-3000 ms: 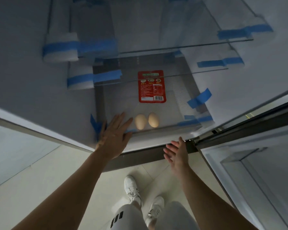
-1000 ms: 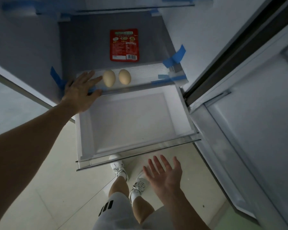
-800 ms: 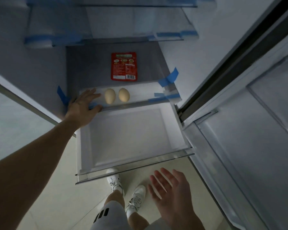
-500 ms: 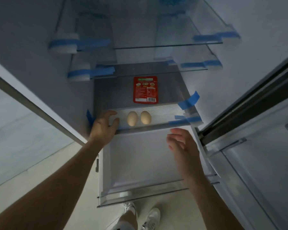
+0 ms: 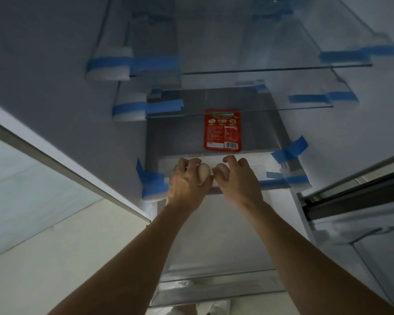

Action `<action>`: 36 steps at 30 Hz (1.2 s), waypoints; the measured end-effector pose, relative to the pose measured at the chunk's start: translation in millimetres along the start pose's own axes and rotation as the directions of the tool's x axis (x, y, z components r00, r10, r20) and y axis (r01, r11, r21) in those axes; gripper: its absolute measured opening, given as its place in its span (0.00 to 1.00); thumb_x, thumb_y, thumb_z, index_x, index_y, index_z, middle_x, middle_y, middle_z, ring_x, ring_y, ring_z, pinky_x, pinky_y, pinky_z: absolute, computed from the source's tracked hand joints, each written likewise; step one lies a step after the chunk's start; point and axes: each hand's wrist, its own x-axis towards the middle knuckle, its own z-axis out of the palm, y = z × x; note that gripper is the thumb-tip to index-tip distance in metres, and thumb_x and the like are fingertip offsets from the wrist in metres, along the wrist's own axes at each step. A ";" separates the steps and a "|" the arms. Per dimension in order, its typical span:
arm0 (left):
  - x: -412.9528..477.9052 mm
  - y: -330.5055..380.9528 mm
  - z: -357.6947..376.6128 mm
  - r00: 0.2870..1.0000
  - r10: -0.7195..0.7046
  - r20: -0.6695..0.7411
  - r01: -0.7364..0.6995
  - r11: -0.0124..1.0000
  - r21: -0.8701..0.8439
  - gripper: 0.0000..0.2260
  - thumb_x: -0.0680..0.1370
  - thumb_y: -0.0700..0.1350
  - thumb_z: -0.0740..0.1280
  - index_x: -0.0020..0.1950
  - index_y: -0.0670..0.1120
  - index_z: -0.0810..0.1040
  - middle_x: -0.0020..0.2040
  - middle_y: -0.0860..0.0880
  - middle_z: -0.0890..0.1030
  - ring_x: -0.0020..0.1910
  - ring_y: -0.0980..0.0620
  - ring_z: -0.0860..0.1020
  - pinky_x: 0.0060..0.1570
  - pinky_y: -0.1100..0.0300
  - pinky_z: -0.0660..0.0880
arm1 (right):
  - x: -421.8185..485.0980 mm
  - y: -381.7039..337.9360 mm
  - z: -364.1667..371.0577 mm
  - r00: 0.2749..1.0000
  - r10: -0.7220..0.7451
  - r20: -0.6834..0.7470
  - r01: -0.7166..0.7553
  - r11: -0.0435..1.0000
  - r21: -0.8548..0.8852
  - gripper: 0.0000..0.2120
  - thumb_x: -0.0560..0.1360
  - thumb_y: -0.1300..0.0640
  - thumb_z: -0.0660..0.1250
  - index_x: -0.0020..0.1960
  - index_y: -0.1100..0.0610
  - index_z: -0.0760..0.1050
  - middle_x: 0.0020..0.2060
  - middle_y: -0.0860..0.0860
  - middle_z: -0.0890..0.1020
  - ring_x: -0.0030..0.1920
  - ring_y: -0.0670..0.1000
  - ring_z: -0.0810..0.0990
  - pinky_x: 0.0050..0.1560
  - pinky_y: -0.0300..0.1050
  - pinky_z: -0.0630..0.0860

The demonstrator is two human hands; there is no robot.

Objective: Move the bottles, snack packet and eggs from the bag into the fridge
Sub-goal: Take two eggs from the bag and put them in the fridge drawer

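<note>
My left hand and right hand each curl round one of the eggs, so I should lift gently, never squeezing.

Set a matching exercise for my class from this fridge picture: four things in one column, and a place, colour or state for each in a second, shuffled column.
Column one
1. snack packet
2. eggs
3. drawer
4. tape

Column two
A. pulled out, below the shelf
B. blue, stuck along the shelf's edges
C. gripped, one in the left hand, one in the right hand
D. red, lying flat on the shelf, behind the hands

Pairs: 1-D, 2-C, 3-A, 4-B
</note>
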 end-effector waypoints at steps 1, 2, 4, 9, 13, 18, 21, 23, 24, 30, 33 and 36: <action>1.1 -1.4 1.3 1.000 0.013 0.001 -0.013 1.000 0.006 0.21 0.76 0.52 0.71 0.65 0.44 0.75 0.61 0.41 0.76 0.57 0.40 0.76 0.50 0.51 0.75 | 0.8 0.3 2.1 1.000 -0.030 0.004 0.031 0.999 -0.017 0.23 0.80 0.39 0.51 0.63 0.51 0.74 0.62 0.51 0.77 0.56 0.51 0.75 0.53 0.42 0.75; 2.6 -2.1 2.2 1.000 0.028 -0.001 -0.028 0.999 0.015 0.20 0.75 0.51 0.72 0.63 0.44 0.76 0.59 0.41 0.77 0.55 0.40 0.77 0.49 0.50 0.76 | 2.1 1.4 4.3 0.998 -0.069 -0.006 0.069 0.997 -0.044 0.28 0.79 0.38 0.44 0.62 0.52 0.74 0.60 0.51 0.78 0.53 0.49 0.74 0.51 0.41 0.73; 5.1 -2.6 3.3 0.998 0.056 -0.003 -0.056 0.997 0.049 0.18 0.74 0.49 0.72 0.61 0.43 0.77 0.57 0.41 0.78 0.53 0.40 0.77 0.47 0.49 0.78 | 1.0 2.4 7.3 0.997 -0.064 -0.040 0.059 0.994 -0.097 0.28 0.78 0.36 0.46 0.60 0.54 0.74 0.55 0.52 0.80 0.49 0.50 0.75 0.47 0.42 0.75; 13.0 -0.8 2.5 0.997 0.067 0.036 -0.073 0.981 0.182 0.18 0.78 0.52 0.67 0.64 0.44 0.73 0.59 0.43 0.75 0.54 0.43 0.78 0.50 0.52 0.78 | -5.5 3.4 8.7 0.987 -0.062 -0.150 0.032 0.981 -0.193 0.26 0.78 0.37 0.63 0.65 0.56 0.72 0.52 0.55 0.84 0.48 0.56 0.84 0.45 0.49 0.83; 15.6 -0.4 -3.4 0.999 -0.006 0.052 0.002 0.997 0.075 0.18 0.78 0.50 0.68 0.64 0.42 0.72 0.60 0.45 0.74 0.54 0.45 0.77 0.45 0.59 0.70 | -5.4 7.8 4.7 0.985 -0.069 -0.159 0.043 0.985 -0.166 0.26 0.78 0.35 0.61 0.63 0.55 0.71 0.48 0.52 0.86 0.44 0.54 0.86 0.43 0.48 0.83; -11.2 1.7 -9.4 0.997 -0.039 -0.072 0.026 0.985 -0.170 0.17 0.73 0.46 0.74 0.59 0.41 0.77 0.54 0.45 0.77 0.44 0.50 0.74 0.42 0.62 0.69 | -33.4 16.6 -10.0 0.971 -0.020 -0.236 0.032 0.998 0.047 0.21 0.78 0.36 0.62 0.55 0.55 0.73 0.42 0.50 0.84 0.39 0.51 0.84 0.37 0.43 0.80; -44.1 13.5 -16.0 0.992 -0.021 -0.125 -0.013 0.963 -0.269 0.15 0.72 0.47 0.76 0.56 0.46 0.77 0.51 0.51 0.76 0.43 0.54 0.74 0.39 0.74 0.68 | -65.0 24.6 -18.9 0.958 0.002 -0.288 0.040 0.989 0.140 0.20 0.77 0.37 0.62 0.49 0.54 0.75 0.34 0.48 0.81 0.32 0.48 0.80 0.33 0.43 0.79; -70.8 19.0 -17.6 0.993 -0.037 -0.116 -0.006 0.936 -0.352 0.14 0.72 0.48 0.76 0.54 0.52 0.76 0.49 0.54 0.77 0.44 0.58 0.76 0.39 0.74 0.72 | -88.0 32.4 -21.7 0.957 0.034 -0.289 0.042 0.966 0.254 0.16 0.78 0.40 0.65 0.49 0.53 0.75 0.31 0.46 0.79 0.29 0.45 0.78 0.32 0.40 0.78; -84.3 19.4 -16.7 0.994 -0.049 -0.102 0.006 0.924 -0.382 0.15 0.72 0.49 0.76 0.54 0.54 0.74 0.49 0.55 0.77 0.44 0.59 0.77 0.39 0.72 0.74 | -98.6 36.9 -21.2 0.960 0.050 -0.276 0.039 0.950 0.309 0.14 0.78 0.42 0.66 0.49 0.53 0.76 0.30 0.45 0.79 0.29 0.44 0.78 0.31 0.39 0.78; -137.3 -5.4 4.6 0.988 -0.144 0.055 0.154 0.894 -0.420 0.16 0.71 0.47 0.77 0.54 0.54 0.74 0.51 0.52 0.78 0.45 0.54 0.80 0.38 0.66 0.79 | -134.4 65.7 -3.0 0.983 0.183 0.028 -0.170 0.833 0.527 0.13 0.79 0.44 0.67 0.47 0.54 0.74 0.33 0.47 0.79 0.32 0.45 0.78 0.34 0.39 0.74; -139.3 -17.6 14.7 0.970 -0.183 0.158 0.233 0.882 -0.410 0.16 0.72 0.48 0.77 0.54 0.56 0.74 0.50 0.52 0.79 0.45 0.53 0.80 0.37 0.67 0.78 | -135.8 79.7 7.2 0.975 0.181 0.128 -0.220 0.864 0.453 0.15 0.77 0.41 0.67 0.49 0.53 0.71 0.36 0.49 0.79 0.35 0.49 0.79 0.34 0.43 0.76; -130.0 -26.0 28.4 0.953 -0.206 0.221 0.277 0.886 -0.372 0.16 0.71 0.51 0.77 0.53 0.54 0.75 0.47 0.55 0.78 0.43 0.54 0.80 0.36 0.66 0.78 | -129.3 92.1 16.8 0.964 0.158 0.213 -0.229 0.902 0.365 0.16 0.77 0.40 0.68 0.51 0.51 0.69 0.38 0.48 0.79 0.36 0.49 0.80 0.35 0.43 0.75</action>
